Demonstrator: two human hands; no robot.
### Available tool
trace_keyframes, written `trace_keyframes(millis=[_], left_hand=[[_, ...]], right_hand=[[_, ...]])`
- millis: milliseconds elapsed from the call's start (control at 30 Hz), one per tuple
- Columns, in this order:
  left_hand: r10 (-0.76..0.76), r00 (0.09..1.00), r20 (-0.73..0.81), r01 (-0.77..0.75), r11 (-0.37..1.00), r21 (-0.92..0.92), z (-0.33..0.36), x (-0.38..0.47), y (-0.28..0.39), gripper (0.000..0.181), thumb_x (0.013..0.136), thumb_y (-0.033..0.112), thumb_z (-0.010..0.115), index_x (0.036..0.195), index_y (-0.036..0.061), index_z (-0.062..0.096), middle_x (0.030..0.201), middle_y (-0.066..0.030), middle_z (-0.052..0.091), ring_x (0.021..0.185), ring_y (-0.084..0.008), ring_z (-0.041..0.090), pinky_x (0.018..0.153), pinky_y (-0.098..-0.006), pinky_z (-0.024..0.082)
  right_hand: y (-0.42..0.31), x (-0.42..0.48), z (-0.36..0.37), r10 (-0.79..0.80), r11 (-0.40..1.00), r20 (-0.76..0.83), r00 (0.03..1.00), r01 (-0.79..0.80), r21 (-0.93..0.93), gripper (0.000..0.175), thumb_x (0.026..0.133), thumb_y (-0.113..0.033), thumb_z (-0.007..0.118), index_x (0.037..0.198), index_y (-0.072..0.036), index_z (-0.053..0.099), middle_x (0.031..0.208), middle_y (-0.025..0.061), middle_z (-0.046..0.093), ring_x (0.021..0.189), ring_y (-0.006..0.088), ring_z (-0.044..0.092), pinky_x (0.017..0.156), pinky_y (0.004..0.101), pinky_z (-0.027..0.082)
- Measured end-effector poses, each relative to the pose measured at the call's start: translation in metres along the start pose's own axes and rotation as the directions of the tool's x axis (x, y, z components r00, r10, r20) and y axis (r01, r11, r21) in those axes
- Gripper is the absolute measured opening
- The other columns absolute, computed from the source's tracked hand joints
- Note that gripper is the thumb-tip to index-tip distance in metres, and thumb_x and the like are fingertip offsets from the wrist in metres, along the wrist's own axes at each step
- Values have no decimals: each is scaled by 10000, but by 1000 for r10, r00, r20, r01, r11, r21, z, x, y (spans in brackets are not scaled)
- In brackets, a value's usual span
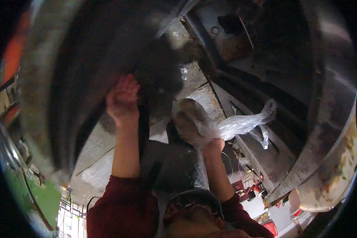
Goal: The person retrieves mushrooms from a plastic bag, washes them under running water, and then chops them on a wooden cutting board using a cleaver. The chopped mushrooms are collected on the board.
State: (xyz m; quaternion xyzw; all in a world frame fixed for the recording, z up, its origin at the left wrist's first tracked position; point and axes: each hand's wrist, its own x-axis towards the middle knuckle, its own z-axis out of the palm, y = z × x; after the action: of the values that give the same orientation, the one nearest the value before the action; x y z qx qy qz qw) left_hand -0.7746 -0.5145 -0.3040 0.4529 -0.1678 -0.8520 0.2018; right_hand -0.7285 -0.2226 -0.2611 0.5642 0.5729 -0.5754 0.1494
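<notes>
My right hand [214,146] is closed in a fist around a bunch of clear plastic film [241,126]. One crumpled tail of the film trails to the right of the fist, and a looser, see-through part bulges to its upper left, over a brownish-grey area. My left hand [123,99] is raised at the left with its palm partly turned up, and I see nothing held in it. Its fingertips lie in shadow before a large dark curved surface [83,59]; whether they touch it I cannot tell.
Below is a worn concrete floor [98,142]. A dark metal frame [241,77] runs along the right. Red items and cables [250,190] lie at lower right, near a stained pale surface [324,190]. A green surface [32,196] is at lower left, an orange object [13,56] at upper left.
</notes>
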Motion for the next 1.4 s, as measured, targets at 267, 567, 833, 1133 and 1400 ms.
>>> trace_keyframes(millis=[267, 567, 833, 1133, 1400], left_hand=[[282, 959, -29, -280, 957, 71, -40, 57, 31, 524, 867, 334, 501, 1175, -89, 528, 1176, -250, 575, 1039, -332, 588, 943, -454, 448], [337, 813, 475, -450, 881, 145, -78, 75, 29, 503, 860, 280, 510, 1202, -89, 517, 1334, -257, 448, 1195, -318, 480, 1033, -399, 364], [-178, 972, 152, 123, 940, 318, -93, 38, -57, 467, 856, 296, 516, 1189, -30, 544, 1299, -198, 492, 1164, -294, 499, 1006, -397, 388], [-666, 724, 179, 689, 703, -175, -91, 34, -123, 439, 855, 317, 524, 1179, 23, 565, 1258, -147, 535, 1141, -276, 513, 981, -399, 409], [-319, 908, 270, 230, 921, 316, 7, 7, -107, 582, 818, 238, 624, 1342, 60, 441, 1342, -91, 469, 1240, -238, 432, 1037, -365, 340]], right_hand=[[124, 113, -42, 161, 958, -48, 986, -145, 247, 291, 894, -229, 476, 1097, -41, 565, 967, 101, 601, 919, 258, 575, 755, 438, 507], [13, 10, 50, 111, 962, 165, 980, -148, 230, 345, 913, -250, 448, 1175, -39, 529, 1138, 122, 578, 1036, 306, 544, 902, 467, 438], [-46, -41, 97, 344, 837, 411, 844, -474, 272, 455, 897, -332, 529, 1261, -62, 485, 1181, 116, 580, 1110, 317, 529, 983, 488, 401], [-67, 16, 78, -721, 209, 469, 510, 805, -555, 387, 787, -39, 621, 1153, 40, 523, 1071, 108, 601, 977, 186, 560, 845, 315, 458], [-89, -4, 91, -395, 577, 580, 713, 683, -447, 512, 750, -28, 708, 1217, -4, 500, 1168, 115, 555, 1079, 190, 526, 919, 343, 448]])
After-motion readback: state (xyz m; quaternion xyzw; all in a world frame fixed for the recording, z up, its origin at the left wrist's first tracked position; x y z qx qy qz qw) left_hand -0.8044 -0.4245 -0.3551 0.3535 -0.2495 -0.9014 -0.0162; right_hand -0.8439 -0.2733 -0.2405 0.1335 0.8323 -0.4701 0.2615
